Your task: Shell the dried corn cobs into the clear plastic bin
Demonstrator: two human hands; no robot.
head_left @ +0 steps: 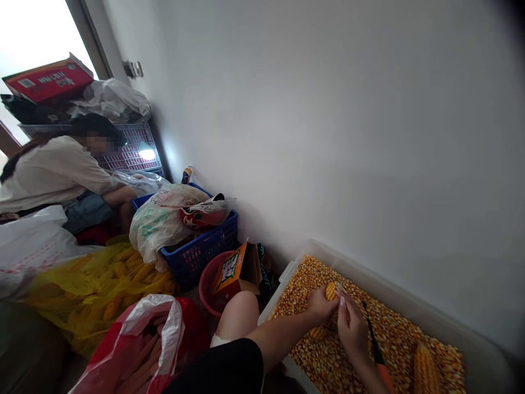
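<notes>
Your hands (342,314) meet over the kernel-filled tub (410,306) against the wall, a whole cob (426,369) lying to their right. Left of the tub stand a basin (207,290), then a basket (205,249); another person (57,175) sits behind.

Bare forearms and hands, black shorts (223,369) over a bare knee

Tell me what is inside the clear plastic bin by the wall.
The bin holds loose corn kernels and a whole cob; the bin's bottom is covered by kernels.
</notes>
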